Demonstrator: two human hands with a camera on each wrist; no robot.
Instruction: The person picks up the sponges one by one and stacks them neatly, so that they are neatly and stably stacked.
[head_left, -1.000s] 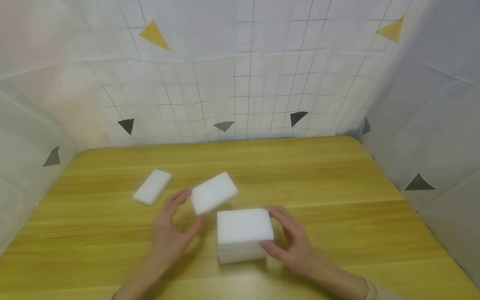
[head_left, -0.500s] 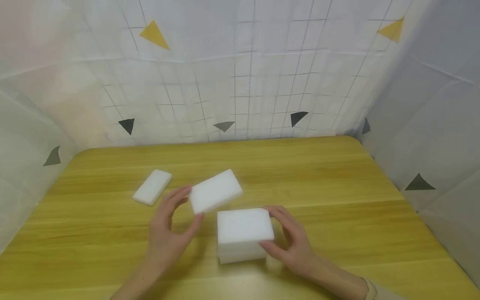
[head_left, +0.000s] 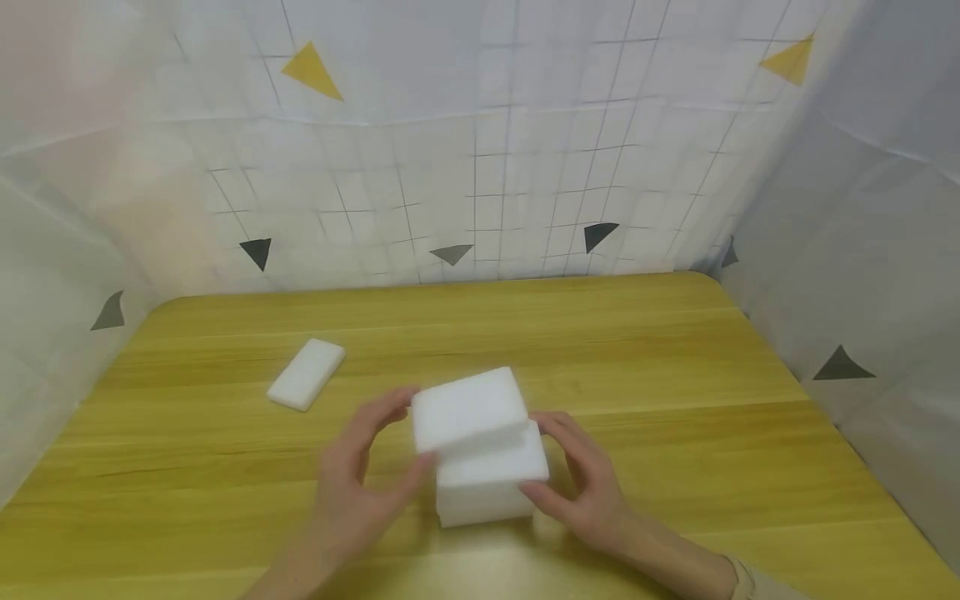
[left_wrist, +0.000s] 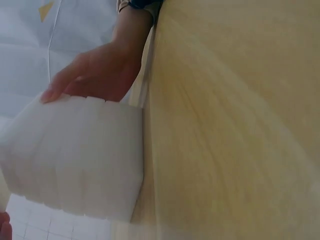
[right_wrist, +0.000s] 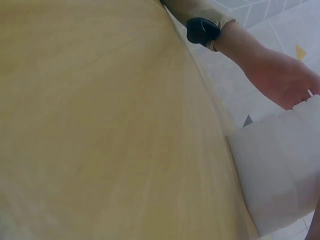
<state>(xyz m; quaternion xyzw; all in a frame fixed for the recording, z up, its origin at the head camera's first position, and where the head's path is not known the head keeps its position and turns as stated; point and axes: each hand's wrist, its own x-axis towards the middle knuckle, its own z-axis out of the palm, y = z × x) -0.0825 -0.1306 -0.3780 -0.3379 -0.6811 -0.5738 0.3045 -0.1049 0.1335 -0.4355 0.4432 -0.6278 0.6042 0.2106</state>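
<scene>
The left hand [head_left: 360, 475] pinches a white sponge block [head_left: 468, 408] by its near-left end, thumb under the near edge and fingers curled over the far edge. The block is tilted and sits over the top of a stack of white sponge blocks [head_left: 487, 487], overhanging it toward the left; whether the block rests on the stack or hangs just above it cannot be told. The right hand [head_left: 588, 483] touches the stack's right side with its fingers spread and only lightly bent, thumb at the near right corner and fingertips at the far right corner. The stack stands on the yellow wooden desk [head_left: 675, 375] close to the middle of its near edge. A single white sponge [head_left: 306, 374] lies flat toward the desk's far left corner, well apart from both hands. A white sheet with a grid and triangles [head_left: 480, 167] hangs round the desk's far and side edges.
</scene>
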